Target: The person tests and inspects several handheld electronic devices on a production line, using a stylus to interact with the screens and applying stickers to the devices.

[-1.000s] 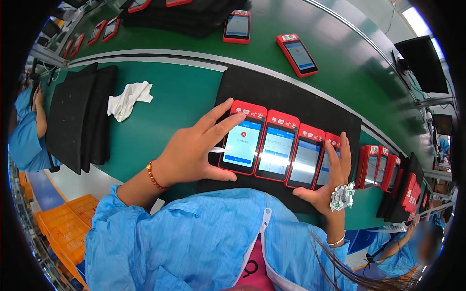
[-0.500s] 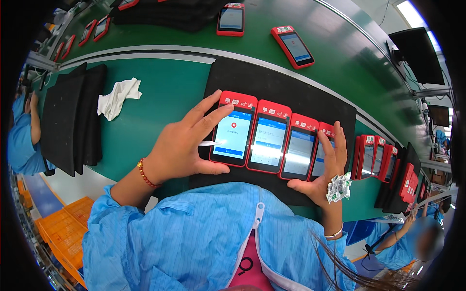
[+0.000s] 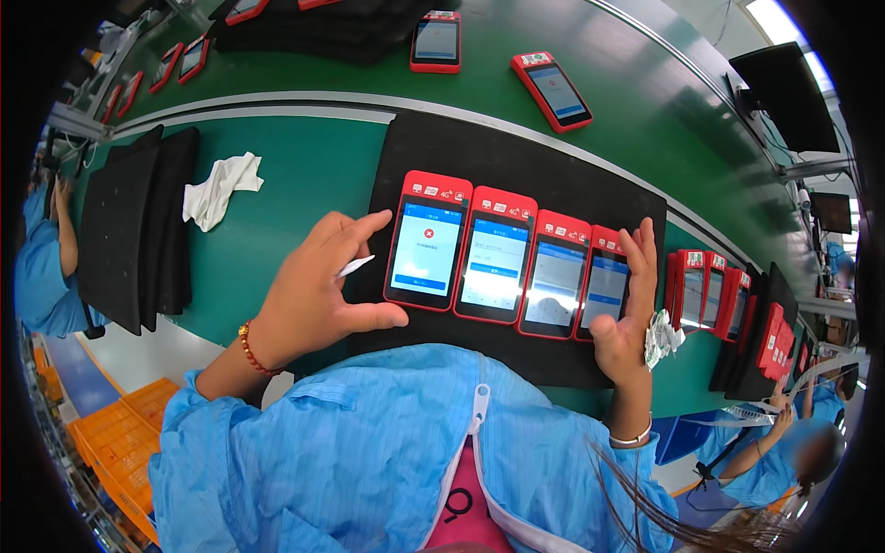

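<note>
Several red handheld terminals with lit touchscreens stand side by side on a black mat (image 3: 516, 152). The leftmost terminal (image 3: 429, 244) shows a red cross mark. Left of it is my left hand (image 3: 309, 286), apart from the terminal, thumb and index finger spread. Its other fingers are curled on a small white pointed piece (image 3: 356, 265), which may be paper. My right hand (image 3: 629, 318) lies along the right edge of the rightmost terminal (image 3: 604, 286), fingers stretched. At its outer side sits a crumpled white and green wad (image 3: 662, 339); how it is held is hidden.
Stacked black mats (image 3: 138, 230) and a white cloth (image 3: 221, 189) lie left. More red terminals (image 3: 705, 290) stand at right, others (image 3: 553, 90) across a metal rail. Co-workers in blue sit at both sides; an orange crate (image 3: 120, 442) is lower left.
My left hand has come off the leftmost terminal and moved left and slightly down. The right hand stays at the row's right end, its thumb lifted inward. The view has shifted slightly.
</note>
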### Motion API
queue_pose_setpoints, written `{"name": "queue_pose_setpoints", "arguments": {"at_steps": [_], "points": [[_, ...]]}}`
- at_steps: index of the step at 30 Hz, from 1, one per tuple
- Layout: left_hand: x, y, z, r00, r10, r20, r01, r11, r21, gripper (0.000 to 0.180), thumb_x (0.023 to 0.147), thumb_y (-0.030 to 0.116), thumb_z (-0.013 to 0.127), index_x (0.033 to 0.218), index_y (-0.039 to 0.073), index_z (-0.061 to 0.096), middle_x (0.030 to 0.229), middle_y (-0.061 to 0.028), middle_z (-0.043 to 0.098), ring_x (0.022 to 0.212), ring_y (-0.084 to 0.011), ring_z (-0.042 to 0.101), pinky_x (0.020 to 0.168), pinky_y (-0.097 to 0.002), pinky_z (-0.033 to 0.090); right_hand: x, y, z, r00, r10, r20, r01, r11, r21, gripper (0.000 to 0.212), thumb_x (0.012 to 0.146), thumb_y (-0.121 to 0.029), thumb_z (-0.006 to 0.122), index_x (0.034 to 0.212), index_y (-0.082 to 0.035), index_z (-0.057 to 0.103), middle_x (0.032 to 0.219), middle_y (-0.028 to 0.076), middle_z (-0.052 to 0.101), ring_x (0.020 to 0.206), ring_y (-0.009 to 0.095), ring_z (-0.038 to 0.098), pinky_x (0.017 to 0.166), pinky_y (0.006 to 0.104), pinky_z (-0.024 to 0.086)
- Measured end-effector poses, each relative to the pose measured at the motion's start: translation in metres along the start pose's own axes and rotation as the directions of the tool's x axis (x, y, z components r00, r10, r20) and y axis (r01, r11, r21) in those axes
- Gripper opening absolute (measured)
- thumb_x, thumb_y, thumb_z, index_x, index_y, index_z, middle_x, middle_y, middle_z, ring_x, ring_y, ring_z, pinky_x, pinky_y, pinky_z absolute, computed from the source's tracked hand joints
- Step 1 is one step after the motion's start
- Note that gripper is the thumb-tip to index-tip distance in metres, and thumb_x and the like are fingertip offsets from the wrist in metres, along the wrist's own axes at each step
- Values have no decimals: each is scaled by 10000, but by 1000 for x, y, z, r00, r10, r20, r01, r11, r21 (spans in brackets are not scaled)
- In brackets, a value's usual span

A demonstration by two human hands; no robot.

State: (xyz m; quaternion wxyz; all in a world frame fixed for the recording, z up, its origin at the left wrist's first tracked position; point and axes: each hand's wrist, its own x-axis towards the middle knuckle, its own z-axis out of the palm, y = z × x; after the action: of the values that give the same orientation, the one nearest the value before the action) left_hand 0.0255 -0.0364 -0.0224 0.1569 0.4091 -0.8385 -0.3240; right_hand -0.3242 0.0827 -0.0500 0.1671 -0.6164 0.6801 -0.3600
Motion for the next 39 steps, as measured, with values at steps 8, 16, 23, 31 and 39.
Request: {"name": "queue_pose_setpoints", "arguments": {"at_steps": [8, 16, 23, 31, 39], "points": [[-7, 9, 5, 994, -93, 57, 89, 994, 68, 847, 733, 321, 902, 1451, 44, 549, 1058, -111, 607, 926, -262, 647, 782, -363, 542, 3, 11, 5, 996, -31, -81, 50, 966, 252, 994, 939, -806, 426, 1519, 2, 446, 1680, 253, 216, 1535, 395, 297, 1226, 485, 275], [-8, 4, 11, 1000, -2, -3, 2, 997, 72, 843, 694, 234, 915, 1443, 49, 575, 961, -78, 604, 868, -221, 620, 711, -329, 512, 3, 4, 3, 995, -25, -98, 41, 986, 165, 897, 1008, -724, 369, 1540, -4, 428, 1685, 241, 224, 1541, 384, 292, 1239, 475, 245], [-2, -1, 11, 993, 121, 2, -121, 988, 97, 836, 676, 222, 927, 1416, 23, 592, 933, -78, 609, 811, -202, 628, 683, -323, 528, 0, 19, 7, 997, -34, -66, 47, 976, 212, 744, 1081, -577, 308, 1540, -5, 433, 1680, 239, 245, 1546, 374, 281, 1244, 455, 228], [4, -23, 14, 978, 204, -36, -199, 974, 112, 867, 606, 238, 965, 1365, -6, 624, 869, -39, 566, 688, -123, 539, 563, -257, 447, 0, 14, 1, 999, -35, -37, 44, 966, 254, 746, 1084, -564, 296, 1533, 15, 434, 1677, 241, 252, 1552, 378, 267, 1246, 444, 220], [7, -23, 19, 958, 279, -63, -273, 959, 79, 839, 643, 278, 960, 1355, -10, 622, 857, -39, 566, 704, -131, 564, 552, -263, 448, 8, 14, 18, 1000, -9, -1, 9, 943, 331, 843, 1040, -652, 311, 1552, 10, 415, 1678, 237, 257, 1559, 360, 256, 1254, 438, 198]]}}
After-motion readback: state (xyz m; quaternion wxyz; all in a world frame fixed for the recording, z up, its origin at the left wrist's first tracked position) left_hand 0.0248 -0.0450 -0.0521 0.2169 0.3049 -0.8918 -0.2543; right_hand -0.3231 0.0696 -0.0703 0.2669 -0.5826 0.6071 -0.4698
